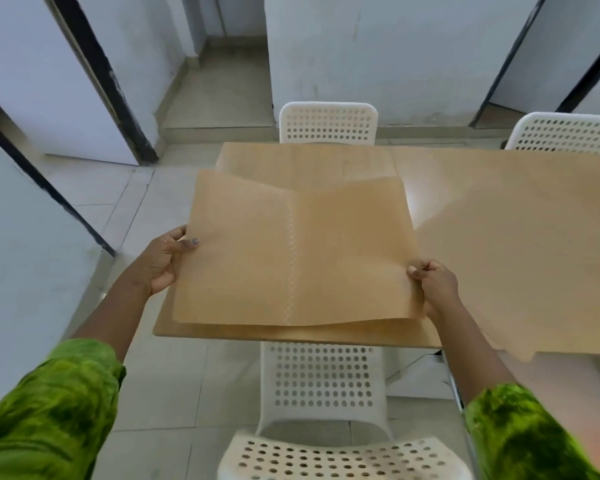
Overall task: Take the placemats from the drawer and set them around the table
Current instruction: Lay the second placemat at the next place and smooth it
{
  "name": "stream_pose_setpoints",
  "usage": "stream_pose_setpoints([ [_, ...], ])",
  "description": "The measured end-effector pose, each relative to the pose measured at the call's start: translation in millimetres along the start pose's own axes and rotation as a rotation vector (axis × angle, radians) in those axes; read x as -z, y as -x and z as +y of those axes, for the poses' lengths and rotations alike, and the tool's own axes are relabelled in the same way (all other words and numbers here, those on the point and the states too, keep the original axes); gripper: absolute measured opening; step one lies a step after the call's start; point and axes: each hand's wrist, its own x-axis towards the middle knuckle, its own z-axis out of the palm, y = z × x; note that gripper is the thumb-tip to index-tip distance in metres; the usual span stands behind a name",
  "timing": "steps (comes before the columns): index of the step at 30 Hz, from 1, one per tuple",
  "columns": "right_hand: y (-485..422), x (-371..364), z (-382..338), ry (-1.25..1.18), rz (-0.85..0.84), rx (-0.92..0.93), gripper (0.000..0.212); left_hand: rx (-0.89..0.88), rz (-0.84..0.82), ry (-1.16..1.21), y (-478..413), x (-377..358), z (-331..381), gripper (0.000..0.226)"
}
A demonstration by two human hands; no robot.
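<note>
Two hands hold the placemats over the near end of the surface (499,209). The left hand (163,261) pinches the left edge at about 9 o'clock, thumb on top. The right hand (433,285) is closed on the right edge at about 3 o'clock. The hands are far apart, one on each side.

The placemats (291,251) are thin, tan and bendy. It looks like two of them lie side by side and overlap in the middle, where a strip of little holes runs down. I cannot tell if more are stacked under them. They hang just above the surface, and I cannot tell if the front edge touches it.

I think the drawer part is done and this is the laying-down step. Next, one mat needs to go flat at this seat, and the other has to be pulled free for another seat. The mats are floppy, so they could slide or fold.

One white chair (321,382) with holes stands at 6 o'clock, tucked under the near edge. Another white chair (328,123) is at 12 o'clock on the far side. A third chair (565,133) is at 2 o'clock. Nothing else sits on the surface, so nothing blocks the mats. Green sleeves (49,410) cover both arms.
</note>
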Motion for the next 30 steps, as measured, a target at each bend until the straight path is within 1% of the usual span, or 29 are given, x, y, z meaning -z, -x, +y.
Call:
stream_pose_setpoints([
  [2, 5, -13, 11, -0.015, 0.052, -0.025, 0.021, 0.039, 0.012, -0.065, -4, 11, -8, 0.042],
  [4, 6, -21, 20, -0.023, 0.079, -0.026, 0.026, 0.096, 0.064, -0.246, -6, 17, -17, 0.049],
  [6, 5, -26, 27, 0.045, 0.084, -0.025, 0.022, 0.13, 0.154, -0.446, -9, 23, -30, 0.058],
  [8, 4, -28, 33, 0.141, 0.09, -0.024, 0.024, 0.14, 0.224, -0.589, -8, 25, -42, 0.063],
  [12, 4, -31, 40, 0.352, 0.142, 0.018, 0.021, 0.086, 0.296, -0.781, -2, 18, -60, 0.063],
  [14, 9, -33, 37, 0.488, 0.169, 0.055, 0.03, 0.05, 0.302, -0.889, 0, 17, -65, 0.062],
  [17, 12, -35, 35, 0.634, 0.177, 0.086, 0.041, 0.064, 0.32, -1.037, 4, 18, -70, 0.06],
  [19, 13, -35, 38, 0.717, 0.185, 0.072, 0.045, 0.071, 0.326, -1.092, 6, 19, -71, 0.058],
  [23, 19, -40, 43, 0.839, 0.221, 0.08, 0.043, 0.091, 0.323, -1.108, 8, 24, -72, 0.059],
  [25, 22, -41, 46, 0.883, 0.244, 0.119, 0.043, 0.097, 0.323, -1.128, 10, 24, -73, 0.058],
  [30, 29, -42, 53, 0.965, 0.267, 0.233, 0.032, 0.101, 0.325, -1.18, 12, 20, -74, 0.059],
])
